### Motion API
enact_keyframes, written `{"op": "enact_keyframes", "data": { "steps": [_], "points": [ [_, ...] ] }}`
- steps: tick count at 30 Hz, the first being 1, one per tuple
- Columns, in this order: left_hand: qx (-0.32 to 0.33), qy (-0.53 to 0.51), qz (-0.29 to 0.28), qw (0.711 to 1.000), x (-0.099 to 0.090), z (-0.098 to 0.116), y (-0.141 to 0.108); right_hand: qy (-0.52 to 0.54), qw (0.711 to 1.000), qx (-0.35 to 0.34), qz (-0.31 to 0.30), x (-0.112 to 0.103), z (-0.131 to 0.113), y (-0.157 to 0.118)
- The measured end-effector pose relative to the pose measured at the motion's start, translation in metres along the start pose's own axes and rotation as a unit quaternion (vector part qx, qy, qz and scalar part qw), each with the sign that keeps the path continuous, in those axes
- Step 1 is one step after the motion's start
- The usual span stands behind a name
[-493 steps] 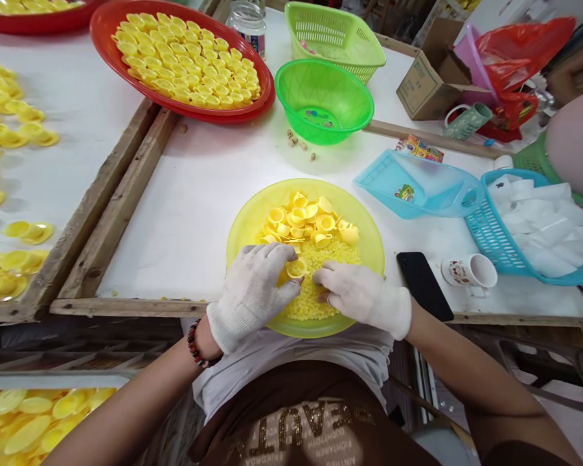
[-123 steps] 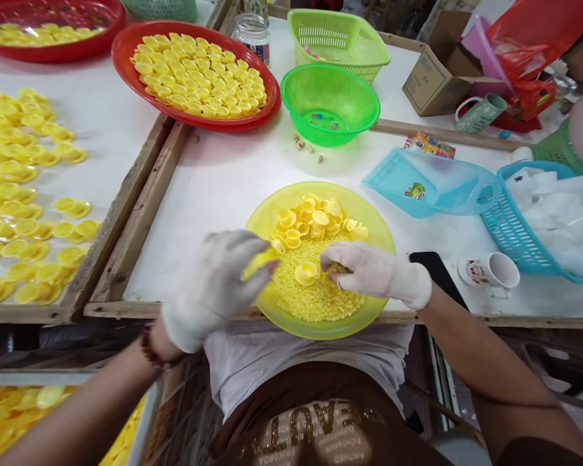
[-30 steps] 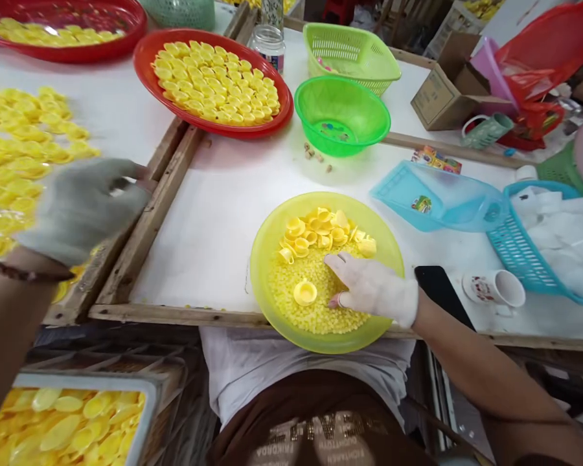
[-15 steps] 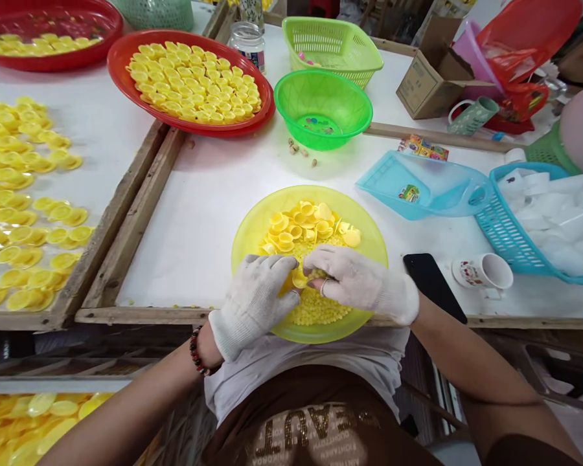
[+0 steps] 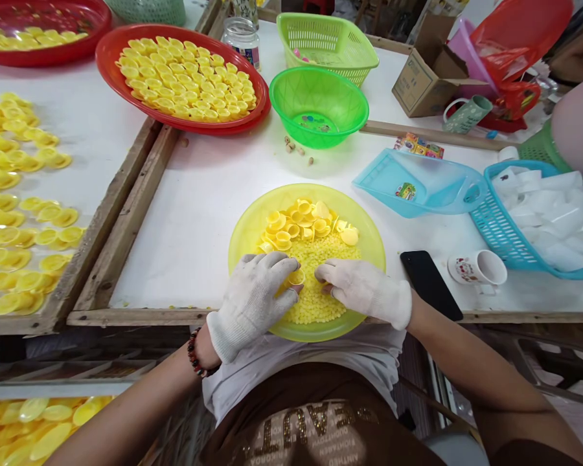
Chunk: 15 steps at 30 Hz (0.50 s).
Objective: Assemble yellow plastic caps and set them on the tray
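A translucent yellow plate (image 5: 245, 223) lies at the table's front edge, in front of my body. Small yellow beads (image 5: 315, 312) cover much of it, with a heap of small yellow plastic cups (image 5: 291, 230) at its far side. My left hand (image 5: 252, 301), in a white glove with fingertips bare, pinches one small yellow cup (image 5: 297, 277) over the beads. Just right of that cup, my gloved right hand (image 5: 366, 288) hovers at the beads, thumb and fingers curled together. Whatever its fingertips hold is hidden.
Red trays (image 5: 111, 55) of yellow cups stand at back left; more yellow pieces (image 5: 24, 246) cover the left table beyond a wooden rail (image 5: 121, 220). Behind the plate is a green bowl (image 5: 320, 97). A blue scoop (image 5: 418, 184), phone (image 5: 430, 285), mug (image 5: 476, 266) and blue basket (image 5: 505, 226) are right.
My right hand has drawn away to the right from the small cup, down to the beads. My left hand keeps its hold on the cup. The view has shifted slightly.
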<state>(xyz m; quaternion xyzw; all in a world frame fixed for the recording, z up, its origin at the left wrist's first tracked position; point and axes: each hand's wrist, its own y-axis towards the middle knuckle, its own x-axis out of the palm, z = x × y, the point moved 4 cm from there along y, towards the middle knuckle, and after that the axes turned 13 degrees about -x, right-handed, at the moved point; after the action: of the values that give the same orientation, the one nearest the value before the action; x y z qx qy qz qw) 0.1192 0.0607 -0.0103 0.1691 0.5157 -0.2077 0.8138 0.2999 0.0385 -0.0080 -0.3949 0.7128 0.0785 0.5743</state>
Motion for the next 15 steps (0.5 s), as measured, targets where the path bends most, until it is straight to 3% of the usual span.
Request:
{"op": "enact_keyframes", "data": {
  "steps": [3,8,12,15],
  "points": [
    [-0.007,-0.027,0.008,1.0,0.0,0.001,-0.003,-0.007,0.999,-0.018,0.033,-0.005,-0.001,0.002],
    [-0.019,-0.121,0.062,0.991,-0.019,-0.012,-0.012,-0.095,0.979,-0.004,0.179,-0.027,0.008,0.025],
    [-0.052,-0.134,0.151,0.978,-0.065,-0.06,-0.014,-0.176,0.972,0.086,0.133,-0.024,0.023,0.056],
    [-0.145,-0.067,0.229,0.96,-0.113,-0.117,-0.011,-0.214,0.967,0.083,0.11,-0.016,0.03,0.065]
  ]
}}
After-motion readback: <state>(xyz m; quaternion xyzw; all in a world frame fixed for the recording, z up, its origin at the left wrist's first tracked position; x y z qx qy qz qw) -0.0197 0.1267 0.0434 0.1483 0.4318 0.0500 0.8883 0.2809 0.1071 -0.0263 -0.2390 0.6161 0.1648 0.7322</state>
